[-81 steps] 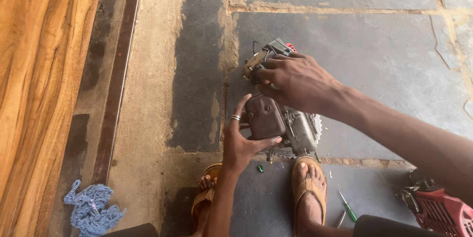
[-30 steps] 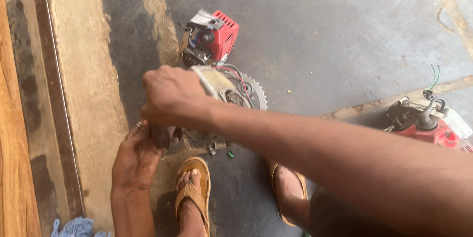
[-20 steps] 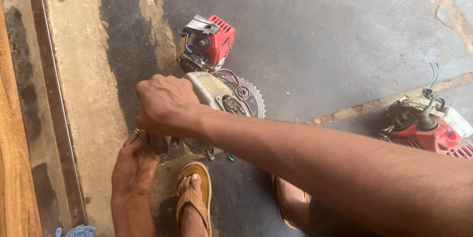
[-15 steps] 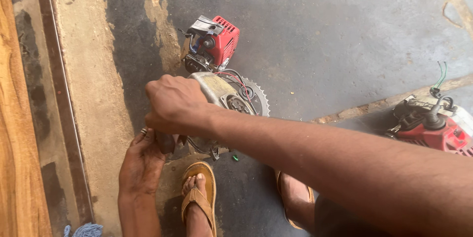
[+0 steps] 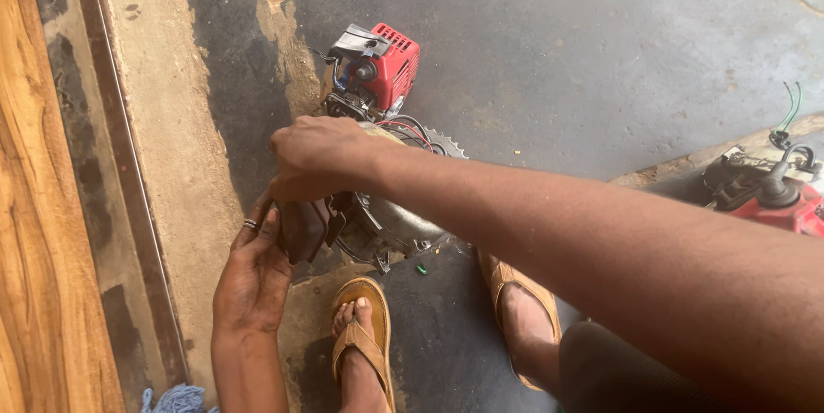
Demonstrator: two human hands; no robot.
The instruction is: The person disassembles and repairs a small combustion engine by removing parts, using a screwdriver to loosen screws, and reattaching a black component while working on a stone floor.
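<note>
left hand: the left hand (image 5: 255, 280) comes up from the bottom edge, a ring on one finger, palm cupped against the dark brown cover (image 5: 302, 229); fingers wrapped on its left side, so it's gripping that part

right hand: the right hand (image 5: 319, 159) reaches across from the right, knuckles up, fingers curled down over the top edge of the same cover and clamped on it

cover: a dark, boxy plastic piece, sits at the near-left end of the small engine (image 5: 378, 134), pretty much pressed up against it; can't tell if it's attached or loose

engine: lying on the dark stone floor (image 5: 558, 61), red housing at the far end, grey metal body in the middle, toothed wheel (image 5: 443, 142) poking out just behind the right wrist

feet: two tan sandals (image 5: 367, 336), right below the engine, one either side of a tiny green bit (image 5: 421, 270) on the floor

second machine: another red engine (image 5: 772, 194) at the right edge, well apart, with green wires sticking up

left side: wooden board (image 5: 34, 207) along the edge, blue rag (image 5: 176, 398) at the bottom
</note>
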